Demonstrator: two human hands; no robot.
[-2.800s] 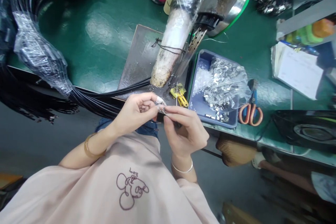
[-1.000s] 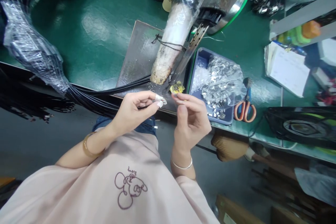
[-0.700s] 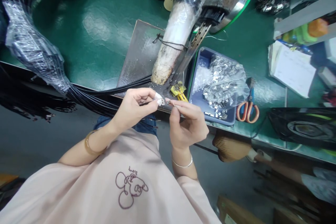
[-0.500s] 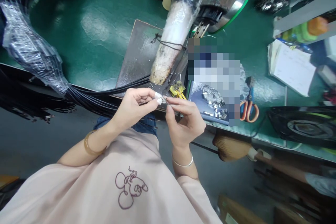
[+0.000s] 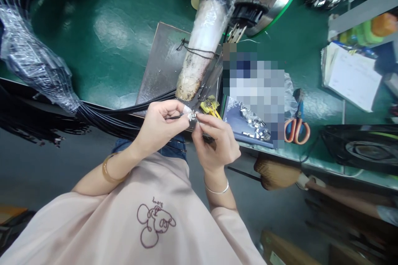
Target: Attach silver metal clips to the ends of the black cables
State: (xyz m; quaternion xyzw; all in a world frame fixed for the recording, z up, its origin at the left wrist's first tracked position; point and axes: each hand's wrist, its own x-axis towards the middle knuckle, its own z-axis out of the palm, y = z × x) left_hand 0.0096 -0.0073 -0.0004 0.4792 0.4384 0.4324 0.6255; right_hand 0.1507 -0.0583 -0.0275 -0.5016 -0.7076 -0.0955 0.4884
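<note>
My left hand (image 5: 160,124) pinches the end of a thin black cord (image 5: 175,117) between thumb and forefinger. My right hand (image 5: 214,140) meets it fingertip to fingertip, pinching a tiny shiny metal clip (image 5: 193,116) at the cord's end. Both hands hover over the bench's front edge, just in front of a dark metal plate (image 5: 161,66). A bundle of black cords (image 5: 102,116) runs from the left toward my left hand.
A plastic-wrapped tool (image 5: 205,37) leans over the plate. A blue tray (image 5: 239,122) with small metal clips sits to the right, partly pixelated. Orange-handled scissors (image 5: 295,126), yellow clips (image 5: 211,105), papers (image 5: 354,76) and a black fan (image 5: 360,149) lie on the green bench (image 5: 118,37).
My right hand reached toward the yellow clips, then came back to my left hand. The fingertips of both hands have closed together around the clip at the cord's end.
</note>
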